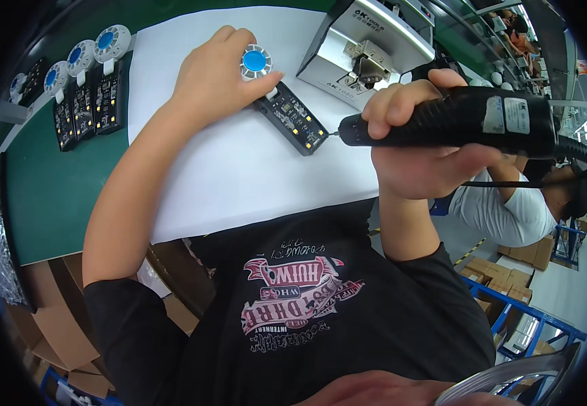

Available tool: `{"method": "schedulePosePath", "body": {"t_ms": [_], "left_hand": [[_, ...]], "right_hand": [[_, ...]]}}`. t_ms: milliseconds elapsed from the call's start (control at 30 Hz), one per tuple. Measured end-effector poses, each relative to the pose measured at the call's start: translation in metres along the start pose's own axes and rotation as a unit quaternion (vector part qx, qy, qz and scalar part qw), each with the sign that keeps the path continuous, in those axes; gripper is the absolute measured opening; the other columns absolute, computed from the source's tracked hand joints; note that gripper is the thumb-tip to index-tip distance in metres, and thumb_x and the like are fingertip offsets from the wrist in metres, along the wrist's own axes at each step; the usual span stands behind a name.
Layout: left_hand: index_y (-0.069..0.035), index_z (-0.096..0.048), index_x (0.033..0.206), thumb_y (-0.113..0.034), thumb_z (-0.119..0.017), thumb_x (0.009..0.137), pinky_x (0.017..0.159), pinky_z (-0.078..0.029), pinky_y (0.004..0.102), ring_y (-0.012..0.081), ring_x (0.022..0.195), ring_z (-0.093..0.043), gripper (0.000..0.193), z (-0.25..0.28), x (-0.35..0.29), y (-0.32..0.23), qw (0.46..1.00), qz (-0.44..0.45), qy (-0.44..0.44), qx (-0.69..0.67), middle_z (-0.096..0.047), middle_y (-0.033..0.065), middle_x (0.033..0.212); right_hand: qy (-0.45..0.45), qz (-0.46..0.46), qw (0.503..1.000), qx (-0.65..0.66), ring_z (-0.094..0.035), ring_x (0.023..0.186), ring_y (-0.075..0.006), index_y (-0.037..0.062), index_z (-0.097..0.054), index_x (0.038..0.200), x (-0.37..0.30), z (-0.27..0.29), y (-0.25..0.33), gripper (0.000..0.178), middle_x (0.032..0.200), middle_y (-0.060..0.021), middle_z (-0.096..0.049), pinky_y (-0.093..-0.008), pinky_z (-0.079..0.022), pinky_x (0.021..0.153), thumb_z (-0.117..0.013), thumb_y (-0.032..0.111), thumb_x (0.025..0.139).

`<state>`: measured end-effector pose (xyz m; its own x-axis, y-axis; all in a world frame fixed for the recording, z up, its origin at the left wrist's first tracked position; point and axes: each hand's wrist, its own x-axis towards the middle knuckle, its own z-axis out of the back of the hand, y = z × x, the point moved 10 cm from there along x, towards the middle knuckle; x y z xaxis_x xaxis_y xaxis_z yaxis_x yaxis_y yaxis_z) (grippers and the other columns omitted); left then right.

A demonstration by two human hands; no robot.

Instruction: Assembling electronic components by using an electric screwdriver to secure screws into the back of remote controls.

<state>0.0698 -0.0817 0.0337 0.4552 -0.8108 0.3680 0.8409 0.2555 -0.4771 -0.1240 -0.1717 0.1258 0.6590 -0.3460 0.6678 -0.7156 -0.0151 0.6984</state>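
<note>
My left hand is closed around the upper end of a slim black circuit board unit, which lies slanted on white paper. A round white piece with a blue centre is joined to that end, beside my thumb. In my right hand is a black corded electric screwdriver, held nearly level with fingers wrapped round its body. Its thin bit points left and meets the unit's lower right end. Whether a screw sits at the tip is too small to tell.
A silver box-shaped machine, apparently a screw feeder, stands behind the screwdriver. Several similar board units lie at the left on the green table. The white paper covers the middle. The screwdriver's cable trails right, where another person sits.
</note>
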Motion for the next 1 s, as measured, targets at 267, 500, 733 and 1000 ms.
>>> {"method": "schedulePosePath", "body": {"t_ms": [267,500,733,1000], "left_hand": [[-0.002,-0.064,0.109,-0.046,-0.078,0.078,0.077,-0.054,0.0414,0.0322,0.090,-0.067,0.055,0.000,-0.003,0.000,1.000,-0.013,-0.016,-0.002,-0.065,0.0136,0.102],[-0.004,-0.064,0.107,-0.046,-0.078,0.079,0.076,-0.054,0.0412,0.0322,0.090,-0.067,0.053,0.001,0.001,-0.001,1.000,-0.018,-0.011,-0.018,-0.064,0.0123,0.101],[-0.005,-0.064,0.106,-0.047,-0.078,0.079,0.077,-0.054,0.0412,0.0318,0.091,-0.067,0.052,0.000,0.001,-0.003,0.999,-0.024,-0.007,-0.033,-0.064,0.0112,0.103],[-0.004,-0.064,0.109,-0.048,-0.078,0.079,0.079,-0.054,0.0403,0.0298,0.094,-0.068,0.055,-0.001,0.001,0.002,1.000,-0.015,-0.004,-0.016,-0.065,0.0105,0.107]], "right_hand": [[-0.078,-0.054,0.995,-0.036,-0.061,0.064,-0.0208,0.0046,-0.046,0.133,-0.011,0.017,-0.015,0.096,0.081,-0.0104,-0.062,-0.0357,-0.050,0.062,-0.045,0.087,0.083],[0.009,-0.038,0.998,0.053,-0.061,0.072,-0.0206,0.0025,-0.048,0.137,-0.006,0.016,-0.026,0.092,0.091,-0.0122,-0.064,-0.0373,-0.049,0.067,-0.038,0.082,0.092],[-0.090,0.038,0.995,-0.022,-0.063,0.061,-0.0218,0.0047,-0.050,0.122,0.025,0.030,0.019,0.090,0.078,-0.0114,-0.063,-0.0339,-0.052,0.057,-0.045,0.086,0.084],[-0.084,0.159,0.969,-0.170,-0.064,0.063,-0.0228,0.0034,-0.054,0.124,0.045,0.051,0.018,0.088,0.078,-0.0134,-0.067,-0.0378,-0.054,0.062,-0.037,0.083,0.091]]}}
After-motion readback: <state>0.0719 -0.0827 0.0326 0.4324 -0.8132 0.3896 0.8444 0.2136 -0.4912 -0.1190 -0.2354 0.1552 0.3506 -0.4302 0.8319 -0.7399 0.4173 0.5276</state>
